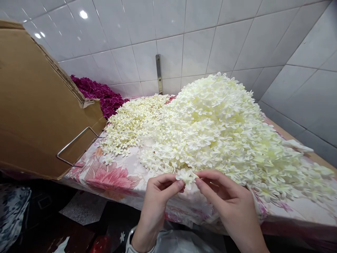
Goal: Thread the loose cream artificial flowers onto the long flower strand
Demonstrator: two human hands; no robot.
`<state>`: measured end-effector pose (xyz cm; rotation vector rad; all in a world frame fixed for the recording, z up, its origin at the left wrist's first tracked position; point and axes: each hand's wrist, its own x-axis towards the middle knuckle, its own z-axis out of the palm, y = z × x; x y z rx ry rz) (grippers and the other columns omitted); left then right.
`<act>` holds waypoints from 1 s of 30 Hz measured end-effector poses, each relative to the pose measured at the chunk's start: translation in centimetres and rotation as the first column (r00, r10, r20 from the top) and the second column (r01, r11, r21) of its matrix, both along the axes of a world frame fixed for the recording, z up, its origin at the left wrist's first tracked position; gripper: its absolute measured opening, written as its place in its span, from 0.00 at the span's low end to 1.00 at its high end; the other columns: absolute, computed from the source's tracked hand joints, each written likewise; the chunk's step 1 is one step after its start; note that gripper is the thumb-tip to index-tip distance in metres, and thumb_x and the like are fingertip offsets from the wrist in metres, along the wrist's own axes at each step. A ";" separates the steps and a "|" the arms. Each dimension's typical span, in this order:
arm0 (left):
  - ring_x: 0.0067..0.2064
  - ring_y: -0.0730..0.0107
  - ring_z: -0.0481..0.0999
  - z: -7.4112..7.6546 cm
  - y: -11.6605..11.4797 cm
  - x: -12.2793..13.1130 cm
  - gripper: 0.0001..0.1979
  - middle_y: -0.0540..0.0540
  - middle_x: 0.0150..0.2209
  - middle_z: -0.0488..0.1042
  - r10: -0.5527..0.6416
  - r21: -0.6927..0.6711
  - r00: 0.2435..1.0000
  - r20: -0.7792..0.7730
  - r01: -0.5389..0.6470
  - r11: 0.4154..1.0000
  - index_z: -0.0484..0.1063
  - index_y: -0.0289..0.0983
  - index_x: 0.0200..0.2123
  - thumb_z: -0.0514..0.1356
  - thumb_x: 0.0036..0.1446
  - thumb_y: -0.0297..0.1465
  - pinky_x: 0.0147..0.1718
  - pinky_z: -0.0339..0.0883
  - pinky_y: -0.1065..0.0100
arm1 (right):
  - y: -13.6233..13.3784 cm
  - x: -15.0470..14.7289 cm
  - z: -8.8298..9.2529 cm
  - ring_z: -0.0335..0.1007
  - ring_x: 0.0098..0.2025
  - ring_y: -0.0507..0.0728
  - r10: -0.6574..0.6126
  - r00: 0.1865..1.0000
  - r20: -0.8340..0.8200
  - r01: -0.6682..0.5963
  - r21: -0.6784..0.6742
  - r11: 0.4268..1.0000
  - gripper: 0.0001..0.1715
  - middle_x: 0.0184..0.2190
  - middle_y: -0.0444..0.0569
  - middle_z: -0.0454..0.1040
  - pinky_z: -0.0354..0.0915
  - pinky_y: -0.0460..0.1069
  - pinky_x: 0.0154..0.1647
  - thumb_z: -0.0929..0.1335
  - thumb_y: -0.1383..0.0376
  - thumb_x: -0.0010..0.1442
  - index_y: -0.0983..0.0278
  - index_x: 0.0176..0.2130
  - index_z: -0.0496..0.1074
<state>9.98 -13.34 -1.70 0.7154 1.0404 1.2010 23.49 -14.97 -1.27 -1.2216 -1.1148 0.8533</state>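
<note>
Between my two hands, just over the table's front edge, is a white artificial flower [186,178] with layered petals. My left hand [162,195] pinches its left side between thumb and fingers. The right side of the same flower is pinched by my right hand [226,198]. Whether it is one blossom or several stacked together I cannot tell. Directly behind my hands rises a large heap of white flowers [216,123] with pale yellow-green centres. A lower pile of smaller cream flowers [131,121] adjoins it on the left.
A cardboard box [39,98] stands at the left, with a bent metal wire frame [76,142] by it. Purple flowers [102,93] lie behind. The floral tablecloth [113,177] hangs over the front edge. A metal bracket [159,73] is against the tiled wall [142,28].
</note>
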 end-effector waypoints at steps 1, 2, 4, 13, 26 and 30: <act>0.23 0.78 0.70 0.0 0.0 0.0 0.06 0.51 0.19 0.75 0.019 -0.008 1.000 -0.007 -0.020 1.000 0.78 0.35 0.20 0.71 0.37 0.29 0.26 0.64 0.77 | 0.0 0.0 0.1 0.66 0.25 0.51 -0.013 1.000 -0.005 0.013 -0.005 1.000 0.07 0.27 0.45 0.72 0.65 0.42 0.23 0.71 0.60 0.51 0.62 0.27 0.74; 0.23 0.78 0.70 0.0 0.1 -0.1 0.06 0.51 0.19 0.75 0.038 -0.014 0.999 -0.013 -0.038 0.999 0.78 0.34 0.20 0.72 0.36 0.29 0.26 0.64 0.77 | -0.1 0.0 0.0 0.66 0.25 0.51 -0.021 1.000 -0.004 0.021 -0.009 1.000 0.07 0.26 0.45 0.71 0.65 0.42 0.23 0.71 0.60 0.52 0.62 0.28 0.74; 0.23 0.79 0.69 0.1 0.1 -0.1 0.07 0.51 0.19 0.74 0.069 -0.012 0.997 -0.021 -0.069 0.998 0.77 0.34 0.19 0.72 0.34 0.27 0.25 0.63 0.78 | -0.1 0.0 -0.1 0.66 0.25 0.51 -0.031 1.000 0.005 0.031 -0.001 1.000 0.07 0.27 0.45 0.71 0.64 0.42 0.21 0.70 0.60 0.53 0.62 0.31 0.74; 0.24 0.80 0.69 0.0 0.1 -0.1 0.08 0.52 0.20 0.74 0.109 0.000 0.994 -0.020 -0.109 0.994 0.78 0.35 0.20 0.73 0.32 0.27 0.25 0.62 0.79 | 0.1 0.5 -0.8 0.67 0.31 0.52 0.020 0.990 0.141 -0.043 0.161 0.986 0.09 0.34 0.47 0.69 0.61 0.42 0.21 0.64 0.66 0.60 0.59 0.34 0.75; 0.34 0.64 0.75 0.3 2.6 -3.0 0.09 0.45 0.32 0.78 0.438 0.378 0.767 -0.469 -0.274 0.884 0.79 0.37 0.30 0.66 0.45 0.35 0.36 0.68 0.66 | 0.1 0.4 -0.2 0.64 0.25 0.53 -0.025 0.994 0.105 0.012 0.127 0.992 0.13 0.24 0.46 0.67 0.58 0.44 0.20 0.68 0.61 0.59 0.62 0.25 0.69; 0.47 0.56 0.70 0.7 3.6 -4.2 0.12 0.42 0.43 0.75 0.668 0.625 0.397 -0.630 -0.252 0.739 0.79 0.40 0.37 0.64 0.47 0.34 0.45 0.63 0.60 | 0.3 0.4 -0.6 0.64 0.26 0.53 -0.018 0.994 0.107 0.006 0.118 0.993 0.12 0.25 0.45 0.67 0.62 0.45 0.24 0.68 0.60 0.58 0.62 0.25 0.70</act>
